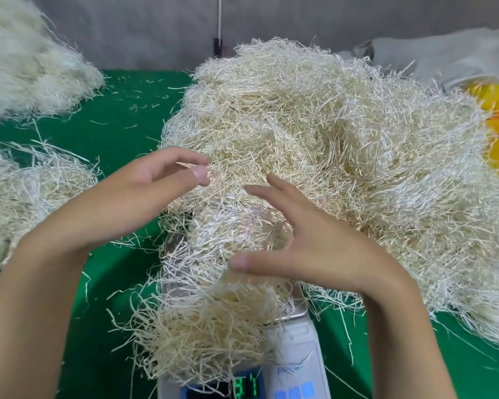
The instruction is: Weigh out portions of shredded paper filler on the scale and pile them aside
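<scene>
Green digits glow on the display (248,387) of the white scale (294,355) at the near edge, half hidden by strands, so the reading cannot be told for sure. A portion of shredded paper filler (213,298) sits heaped on the scale, spilling over its sides. Just over it the right hand (297,240) hovers with fingers spread, gripping nothing. The left hand (162,180), slightly farther and to the left, has loosely curved fingers, thumb and forefinger apart, at the near edge of the big supply heap (329,125). On the left, a near pile (26,191) and a far pile (20,59) on the green table cover (121,110) look like portions already weighed. Judging by the supply heap's bulk, much weighing remains, and this portion is not yet set aside.
</scene>
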`<action>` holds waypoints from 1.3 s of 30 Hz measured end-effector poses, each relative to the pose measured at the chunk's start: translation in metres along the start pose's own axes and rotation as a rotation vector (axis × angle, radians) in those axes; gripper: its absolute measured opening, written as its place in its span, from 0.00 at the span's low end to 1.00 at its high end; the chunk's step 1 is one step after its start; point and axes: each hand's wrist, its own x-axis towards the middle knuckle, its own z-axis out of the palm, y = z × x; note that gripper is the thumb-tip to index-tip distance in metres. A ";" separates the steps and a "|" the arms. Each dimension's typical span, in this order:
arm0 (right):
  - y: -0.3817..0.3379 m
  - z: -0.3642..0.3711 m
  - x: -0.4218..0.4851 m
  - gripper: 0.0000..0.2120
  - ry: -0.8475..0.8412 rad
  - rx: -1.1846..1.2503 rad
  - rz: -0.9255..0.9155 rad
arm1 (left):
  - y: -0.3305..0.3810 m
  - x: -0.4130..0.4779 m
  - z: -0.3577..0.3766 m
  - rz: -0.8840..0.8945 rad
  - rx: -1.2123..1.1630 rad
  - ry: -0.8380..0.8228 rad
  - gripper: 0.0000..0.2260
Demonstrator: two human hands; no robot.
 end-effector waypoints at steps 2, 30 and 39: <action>-0.002 0.017 0.007 0.58 -0.209 -0.120 0.003 | 0.000 0.000 -0.004 -0.003 -0.025 0.024 0.20; 0.016 0.011 0.213 0.11 0.180 0.857 -0.116 | -0.086 0.141 0.029 -0.192 -0.693 0.674 0.21; -0.015 0.003 0.193 0.38 -0.081 0.808 -0.060 | -0.067 0.139 0.036 0.252 -0.290 0.657 0.29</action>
